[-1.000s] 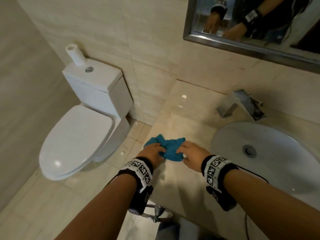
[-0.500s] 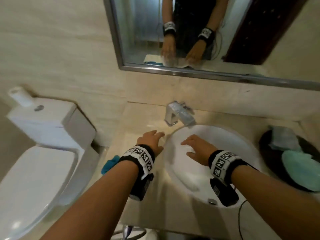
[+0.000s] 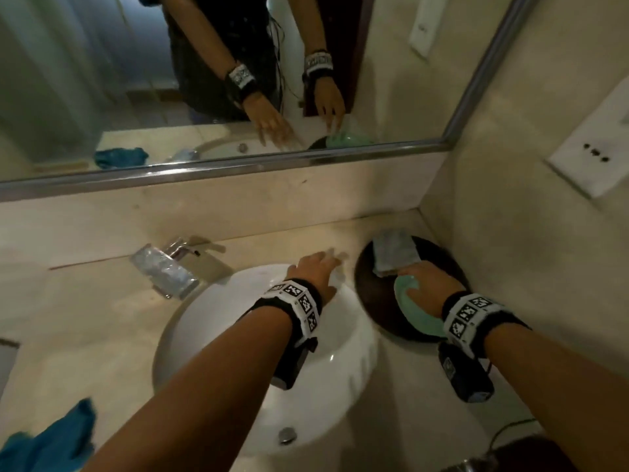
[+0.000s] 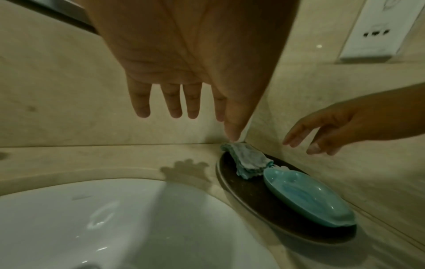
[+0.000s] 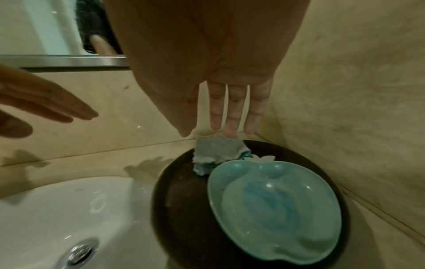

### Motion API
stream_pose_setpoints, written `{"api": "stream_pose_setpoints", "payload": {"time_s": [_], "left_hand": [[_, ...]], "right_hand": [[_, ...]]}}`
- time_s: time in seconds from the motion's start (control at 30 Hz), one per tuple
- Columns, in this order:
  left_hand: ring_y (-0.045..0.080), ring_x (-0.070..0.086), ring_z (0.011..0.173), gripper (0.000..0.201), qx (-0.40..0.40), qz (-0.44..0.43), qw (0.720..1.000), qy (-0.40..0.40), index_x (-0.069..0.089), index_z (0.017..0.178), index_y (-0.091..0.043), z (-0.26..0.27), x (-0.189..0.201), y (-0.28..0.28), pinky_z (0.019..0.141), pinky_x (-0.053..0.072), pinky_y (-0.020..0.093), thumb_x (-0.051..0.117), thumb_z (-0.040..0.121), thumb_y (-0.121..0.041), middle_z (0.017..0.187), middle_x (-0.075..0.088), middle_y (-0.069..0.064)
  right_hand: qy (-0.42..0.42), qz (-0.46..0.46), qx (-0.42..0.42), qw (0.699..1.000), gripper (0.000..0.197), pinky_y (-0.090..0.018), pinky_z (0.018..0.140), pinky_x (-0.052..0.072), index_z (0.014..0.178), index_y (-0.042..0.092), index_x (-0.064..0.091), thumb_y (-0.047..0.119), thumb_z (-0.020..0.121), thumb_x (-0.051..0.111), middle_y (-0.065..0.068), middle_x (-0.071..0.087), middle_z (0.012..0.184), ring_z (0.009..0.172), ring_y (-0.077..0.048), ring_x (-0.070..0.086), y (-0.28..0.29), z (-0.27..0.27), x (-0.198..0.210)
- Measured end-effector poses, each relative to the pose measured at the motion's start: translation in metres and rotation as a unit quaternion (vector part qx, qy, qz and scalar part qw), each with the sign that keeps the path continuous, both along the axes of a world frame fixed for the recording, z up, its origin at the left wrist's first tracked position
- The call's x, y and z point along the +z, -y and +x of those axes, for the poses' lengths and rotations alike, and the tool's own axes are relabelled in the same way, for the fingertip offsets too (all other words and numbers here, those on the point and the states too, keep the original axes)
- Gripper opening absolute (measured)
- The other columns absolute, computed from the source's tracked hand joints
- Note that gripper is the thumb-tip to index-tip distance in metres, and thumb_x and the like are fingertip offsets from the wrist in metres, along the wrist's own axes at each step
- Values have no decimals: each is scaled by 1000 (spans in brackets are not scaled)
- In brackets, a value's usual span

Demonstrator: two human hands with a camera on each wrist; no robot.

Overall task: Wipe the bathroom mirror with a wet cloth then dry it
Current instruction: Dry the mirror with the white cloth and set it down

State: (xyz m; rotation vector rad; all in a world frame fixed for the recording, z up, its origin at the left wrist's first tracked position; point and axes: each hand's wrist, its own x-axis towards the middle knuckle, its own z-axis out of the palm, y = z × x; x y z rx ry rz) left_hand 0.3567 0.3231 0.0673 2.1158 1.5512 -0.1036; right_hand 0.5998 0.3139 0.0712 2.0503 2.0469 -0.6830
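A folded grey cloth (image 3: 394, 253) (image 4: 249, 162) (image 5: 215, 151) lies at the back of a dark round tray (image 3: 369, 301) (image 5: 181, 209) in the counter's right corner. A teal apple-shaped dish (image 3: 418, 318) (image 5: 271, 205) sits on the tray's front. My right hand (image 3: 429, 284) (image 5: 227, 116) hovers over dish and tray, fingers straight, tips just short of the grey cloth. My left hand (image 3: 320, 270) (image 4: 181, 102) is spread open over the sink's back rim, holding nothing. A blue cloth (image 3: 47, 444) lies on the counter at the lower left. The mirror (image 3: 170, 80) hangs above.
A white sink (image 3: 340, 352) fills the counter's middle, with a chrome tap (image 3: 170, 267) behind it to the left. The side wall at right carries a white socket plate (image 3: 592, 158). The counter (image 3: 85, 318) is beige stone.
Both hands let go of the blue cloth on the left counter, then swung right across the sink. The right hand now hovers over the tray; the view turned right too.
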Motion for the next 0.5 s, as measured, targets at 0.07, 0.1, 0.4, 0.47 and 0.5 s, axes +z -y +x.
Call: {"api": "stream_pose_setpoints", "payload": {"time_s": [0.07, 0.1, 0.4, 0.47, 0.5], "left_hand": [[29, 21, 141, 65, -3, -10, 1000, -3, 23, 147, -33, 27, -11, -17, 112, 26, 47, 56, 91, -30, 157, 15, 4], [30, 23, 140, 66, -1, -15, 1000, -2, 22, 148, -31, 40, -17, -25, 111, 27, 47, 56, 91, -30, 157, 16, 4], [35, 32, 132, 66, -16, -45, 998, -46, 24, 147, -26, 122, -66, -91, 105, 35, 48, 57, 90, -37, 154, 19, 8], [36, 35, 129, 65, -10, -54, 997, -46, 24, 146, -27, 132, -74, -101, 104, 37, 48, 56, 90, -38, 152, 22, 9], [37, 36, 128, 64, -6, -58, 997, -49, 26, 145, -27, 136, -77, -105, 103, 38, 48, 56, 90, -37, 150, 24, 10]], "right_hand": [[4, -10, -27, 1000, 37, -38, 99, 41, 131, 20, 49, 22, 94, 46, -14, 46, 131, 116, -32, 49, -16, 23, -5], [-2, -13, -38, 999, 38, -39, 96, 43, 131, 21, 48, 23, 94, 47, -14, 46, 129, 113, -32, 50, -25, 34, -9], [-71, -12, -55, 996, 40, -40, 90, 47, 131, 16, 45, 26, 93, 51, -14, 56, 123, 108, -31, 54, -100, 75, -51], [-87, 2, -49, 995, 39, -39, 88, 49, 129, 18, 45, 28, 92, 50, -10, 59, 120, 103, -30, 56, -113, 77, -63], [-91, 2, -49, 995, 41, -40, 89, 49, 131, 19, 44, 30, 92, 50, -9, 58, 122, 104, -29, 56, -118, 78, -68]]}}
